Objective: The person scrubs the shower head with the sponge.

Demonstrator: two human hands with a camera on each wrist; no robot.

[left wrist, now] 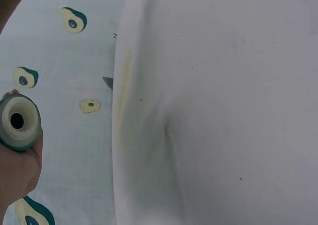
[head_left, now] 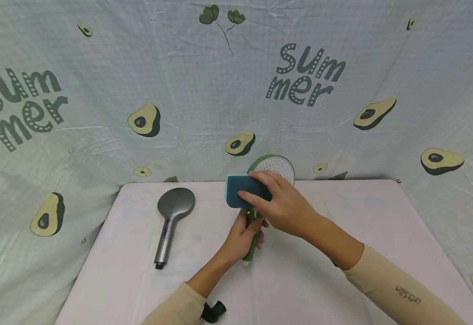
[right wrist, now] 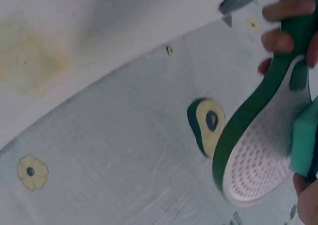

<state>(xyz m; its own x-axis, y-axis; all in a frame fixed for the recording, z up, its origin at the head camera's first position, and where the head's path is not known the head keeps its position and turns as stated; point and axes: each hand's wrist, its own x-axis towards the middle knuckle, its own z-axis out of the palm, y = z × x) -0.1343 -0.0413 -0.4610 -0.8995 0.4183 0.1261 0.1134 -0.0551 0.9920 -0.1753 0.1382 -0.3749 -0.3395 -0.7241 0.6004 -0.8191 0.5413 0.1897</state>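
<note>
A green shower head with a white nozzle face (head_left: 279, 168) is held up by its handle, which my left hand (head_left: 238, 239) grips with fingers curled round it. My right hand (head_left: 287, 205) pinches a blue sponge (head_left: 240, 192) at the neck of the shower head. In the right wrist view the sponge's teal side (right wrist: 303, 140) lies against the lower part of the white perforated face (right wrist: 258, 160), and the left hand's fingers (right wrist: 283, 16) wrap the green handle. The left wrist view shows the handle's round hollow end (left wrist: 21, 121) in the left hand (left wrist: 20, 170).
A grey shower head with a silver handle (head_left: 167, 234) lies on the white table (head_left: 322, 289) to the left. A black fitting (head_left: 214, 311) lies by the left forearm near the front. Behind the table hangs a cloth with avocado prints (head_left: 196, 90).
</note>
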